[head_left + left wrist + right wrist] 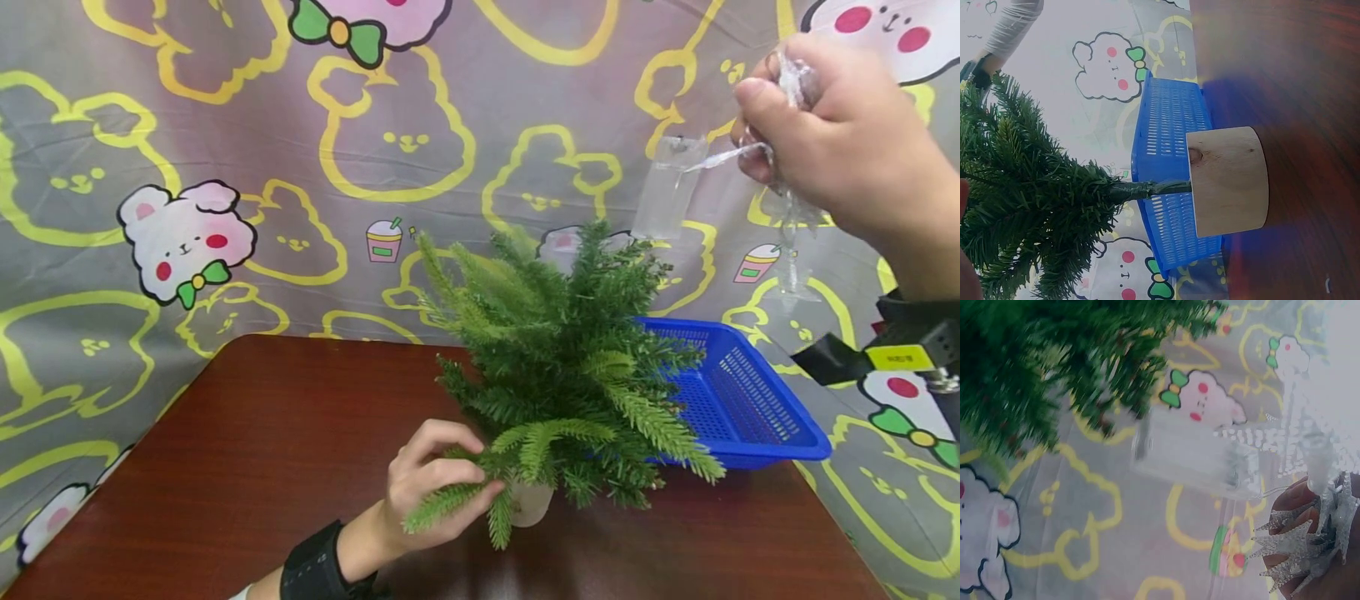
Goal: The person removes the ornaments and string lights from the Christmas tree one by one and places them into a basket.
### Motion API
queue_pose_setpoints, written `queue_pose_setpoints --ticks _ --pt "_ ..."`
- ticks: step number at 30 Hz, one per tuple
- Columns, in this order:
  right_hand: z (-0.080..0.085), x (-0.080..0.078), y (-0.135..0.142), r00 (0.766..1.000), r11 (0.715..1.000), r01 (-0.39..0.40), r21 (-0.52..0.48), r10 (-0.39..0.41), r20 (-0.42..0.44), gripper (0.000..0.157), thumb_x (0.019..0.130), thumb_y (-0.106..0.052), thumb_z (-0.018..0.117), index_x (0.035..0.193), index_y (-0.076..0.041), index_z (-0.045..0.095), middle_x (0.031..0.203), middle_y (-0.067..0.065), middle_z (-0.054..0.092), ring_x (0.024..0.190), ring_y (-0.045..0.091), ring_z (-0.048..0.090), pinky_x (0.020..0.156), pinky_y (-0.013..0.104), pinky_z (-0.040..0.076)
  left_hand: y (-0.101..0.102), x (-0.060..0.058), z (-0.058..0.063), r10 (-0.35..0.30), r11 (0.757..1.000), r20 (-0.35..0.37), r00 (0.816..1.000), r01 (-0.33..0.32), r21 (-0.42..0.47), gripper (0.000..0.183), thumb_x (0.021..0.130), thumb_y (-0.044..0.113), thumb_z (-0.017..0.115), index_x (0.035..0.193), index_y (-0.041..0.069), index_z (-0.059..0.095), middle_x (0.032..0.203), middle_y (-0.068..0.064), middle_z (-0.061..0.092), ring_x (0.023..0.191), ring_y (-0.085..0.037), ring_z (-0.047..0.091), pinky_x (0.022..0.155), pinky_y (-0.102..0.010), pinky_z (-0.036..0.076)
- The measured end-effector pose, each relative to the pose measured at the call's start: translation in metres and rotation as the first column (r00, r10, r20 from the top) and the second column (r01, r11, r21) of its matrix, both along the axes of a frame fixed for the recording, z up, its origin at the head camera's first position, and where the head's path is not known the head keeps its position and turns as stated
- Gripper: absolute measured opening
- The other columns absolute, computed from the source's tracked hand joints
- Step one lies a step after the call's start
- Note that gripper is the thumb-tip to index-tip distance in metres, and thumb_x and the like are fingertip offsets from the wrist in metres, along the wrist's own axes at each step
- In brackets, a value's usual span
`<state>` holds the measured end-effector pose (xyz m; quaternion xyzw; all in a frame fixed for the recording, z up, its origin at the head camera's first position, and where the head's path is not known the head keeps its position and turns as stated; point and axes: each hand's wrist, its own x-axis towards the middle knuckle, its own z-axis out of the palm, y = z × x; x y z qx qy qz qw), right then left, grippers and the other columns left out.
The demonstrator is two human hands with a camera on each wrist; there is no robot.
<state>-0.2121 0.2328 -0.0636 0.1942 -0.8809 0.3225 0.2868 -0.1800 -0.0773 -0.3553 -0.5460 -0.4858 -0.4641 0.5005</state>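
A small artificial Christmas tree (555, 358) stands upright on the table, its round wooden base (1229, 181) plain in the left wrist view. My left hand (431, 487) holds a low front branch, fingers bent among the needles; the foliage partly hides the grip. Raised at the upper right, my right hand (855, 133) grips a bunch of clear string lights with spiky plastic pieces (1291, 547). From that bunch a pale, translucent battery box (667, 187) dangles behind the tree's right side. Another clear strand hangs below the hand.
Behind the tree, at the right, a blue plastic basket (750, 400) rests on the dark reddish wooden table (247, 467). A grey cloth backdrop (270, 125) with cartoon bears hangs just past the table's far edge.
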Motion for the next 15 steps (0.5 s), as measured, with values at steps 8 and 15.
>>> queue_pose_setpoints --ticks 8,15 --pt "-0.013 -0.003 0.018 0.998 0.994 0.015 -0.107 -0.008 0.066 0.013 0.102 -0.024 0.051 0.096 -0.013 0.050 0.079 0.002 0.051 0.059 0.010 0.049 0.052 0.014 0.044 0.000 0.001 0.001 0.002 1.000 0.014 1.000 -0.002 0.001 0.018 0.085 0.006 0.074 0.081 0.001 0.058 0.093 -0.020 0.056 0.078 -0.023 0.057 0.064 -0.023 0.050" --pt "-0.023 -0.007 0.035 0.999 0.995 0.031 -0.093 -0.028 0.033 0.018 0.102 -0.019 0.050 0.087 -0.010 0.048 0.069 -0.005 0.052 0.054 0.009 0.045 0.047 0.017 0.038 0.001 0.002 0.004 0.006 1.000 0.006 1.000 -0.006 0.016 0.018 0.087 0.008 0.073 0.080 0.002 0.057 0.090 -0.020 0.055 0.077 -0.024 0.057 0.061 -0.023 0.047"
